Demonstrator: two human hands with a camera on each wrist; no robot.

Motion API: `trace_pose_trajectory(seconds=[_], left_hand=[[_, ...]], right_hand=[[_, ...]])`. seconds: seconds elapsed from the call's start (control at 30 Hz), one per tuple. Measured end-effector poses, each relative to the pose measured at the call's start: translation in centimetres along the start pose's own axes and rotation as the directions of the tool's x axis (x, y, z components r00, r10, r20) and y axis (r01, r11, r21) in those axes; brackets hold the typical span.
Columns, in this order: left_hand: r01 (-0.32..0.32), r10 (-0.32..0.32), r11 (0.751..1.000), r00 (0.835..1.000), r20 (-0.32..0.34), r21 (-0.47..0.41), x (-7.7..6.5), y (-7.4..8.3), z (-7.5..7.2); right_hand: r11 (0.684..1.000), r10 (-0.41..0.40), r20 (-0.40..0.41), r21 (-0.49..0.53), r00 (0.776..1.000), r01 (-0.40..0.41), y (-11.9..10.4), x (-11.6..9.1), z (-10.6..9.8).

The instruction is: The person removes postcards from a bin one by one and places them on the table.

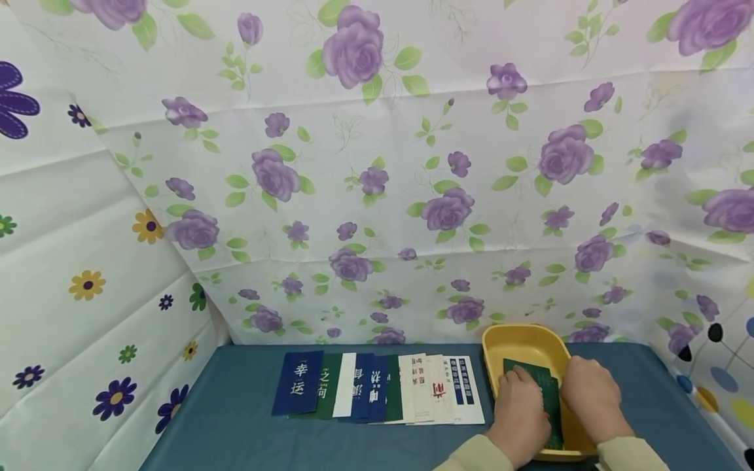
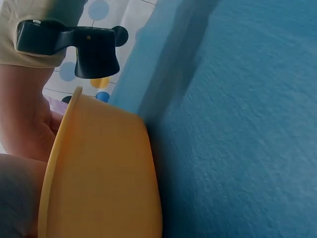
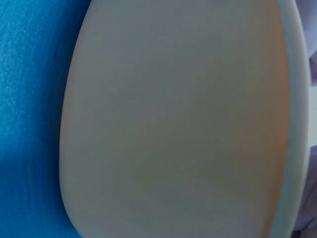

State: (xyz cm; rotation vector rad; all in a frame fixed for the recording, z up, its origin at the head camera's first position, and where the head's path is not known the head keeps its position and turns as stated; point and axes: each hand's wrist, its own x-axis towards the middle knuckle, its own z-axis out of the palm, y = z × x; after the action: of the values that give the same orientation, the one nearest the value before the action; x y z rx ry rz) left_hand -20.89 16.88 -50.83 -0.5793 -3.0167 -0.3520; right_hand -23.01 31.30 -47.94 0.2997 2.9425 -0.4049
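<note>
Dark green cards (image 1: 531,370) with light print lie slanted in a yellow plastic basin (image 1: 493,345) at the right of the table. My left hand (image 1: 518,407) grips them from the left, its fingers bent over their face. On the other side, my right hand (image 1: 592,397) reaches over the right rim, with its fingers bent down beside the cards' right edge. Its fingertips are hidden, so I cannot tell whether it pinches a card. Both wrist views are mostly filled by the basin's outer wall (image 2: 106,168), also pale in the right wrist view (image 3: 173,119).
Left of the basin, an overlapping row of printed cards lies on the blue-green tablecloth (image 1: 224,418): a blue card (image 1: 298,384) at the left end, green and blue ones, then cream and white cards (image 1: 469,412). Flowered sheets (image 1: 383,196) hang behind and at both sides.
</note>
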Motion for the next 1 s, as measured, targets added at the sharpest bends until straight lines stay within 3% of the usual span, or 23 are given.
trace_pose_trajectory(seconds=[0.17,0.33,0.67,0.83,1.0], left_hand=[[0.076,-0.089,0.988,0.992,0.089,0.138,0.5,1.1,0.0],[0.18,-0.206,0.966,0.97,0.129,0.188,1.0,1.9,0.4],[0.138,-0.198,0.95,0.96,0.2,0.28,1.2,2.3,1.5],[0.158,-0.221,0.937,0.959,0.179,0.312,1.3,2.4,1.7],[0.189,-0.241,0.943,0.956,0.169,0.274,1.2,2.4,1.8]], right_hand=[[1.0,0.001,-0.009,0.009,1.0,-0.001,0.1,0.0,-0.2],[1.0,-0.005,-0.012,0.011,1.0,0.005,0.1,0.0,-0.2],[1.0,-0.009,-0.03,-0.008,1.0,0.009,0.1,0.1,0.2],[1.0,-0.009,-0.032,-0.015,0.999,0.009,0.1,0.1,0.3],[1.0,-0.017,-0.021,-0.017,1.0,0.016,0.1,0.0,0.3]])
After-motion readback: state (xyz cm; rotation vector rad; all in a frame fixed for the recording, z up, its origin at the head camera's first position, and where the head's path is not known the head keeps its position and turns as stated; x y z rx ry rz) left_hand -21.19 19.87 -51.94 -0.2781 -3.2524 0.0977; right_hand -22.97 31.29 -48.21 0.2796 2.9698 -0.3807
